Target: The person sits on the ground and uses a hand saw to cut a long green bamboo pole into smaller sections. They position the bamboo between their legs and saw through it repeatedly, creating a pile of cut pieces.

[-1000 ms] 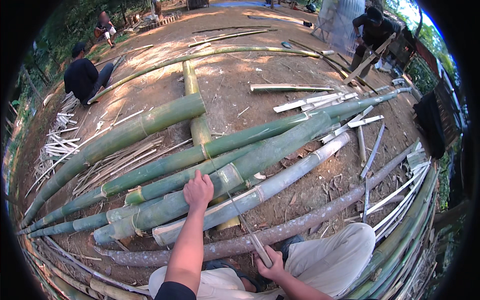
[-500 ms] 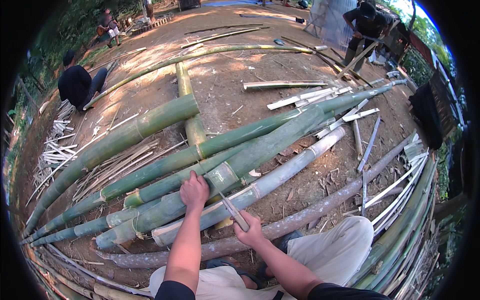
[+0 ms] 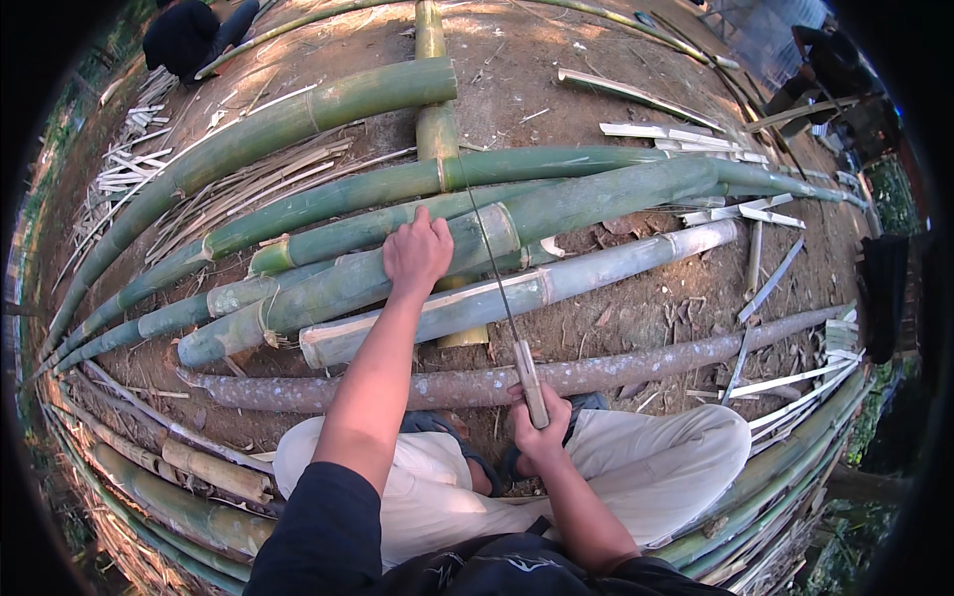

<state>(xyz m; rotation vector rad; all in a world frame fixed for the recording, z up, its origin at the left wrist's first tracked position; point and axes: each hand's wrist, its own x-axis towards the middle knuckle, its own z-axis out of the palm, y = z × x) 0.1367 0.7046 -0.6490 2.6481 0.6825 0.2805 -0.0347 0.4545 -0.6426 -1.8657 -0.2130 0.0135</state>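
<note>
My right hand (image 3: pixel 540 425) is closed round the pale wooden handle (image 3: pixel 531 382) of a handsaw, close to my knees. The saw's thin dark blade (image 3: pixel 494 260), seen nearly edge-on, runs away from me across a thick green bamboo pole (image 3: pixel 596 202), beside a pale ring at a joint. Left of the blade, my left hand (image 3: pixel 417 252) presses down on the same pole with its fingers curled over the top. A pale whitish bamboo pole (image 3: pixel 616 262) lies nearer to me, under the blade's line.
Green poles rest across a yellowish crosspiece (image 3: pixel 430 40). A mottled brown log (image 3: pixel 437 388) lies before my feet. Split strips (image 3: pixel 253 164) are on the left, and bundled poles (image 3: pixel 835 427) on the right. One person (image 3: pixel 189 40) crouches far left; another (image 3: pixel 840 70) is far right.
The saw and my right hand have drawn back toward my body. My left hand stays on the pole. The view has tipped downward, showing more of my legs.
</note>
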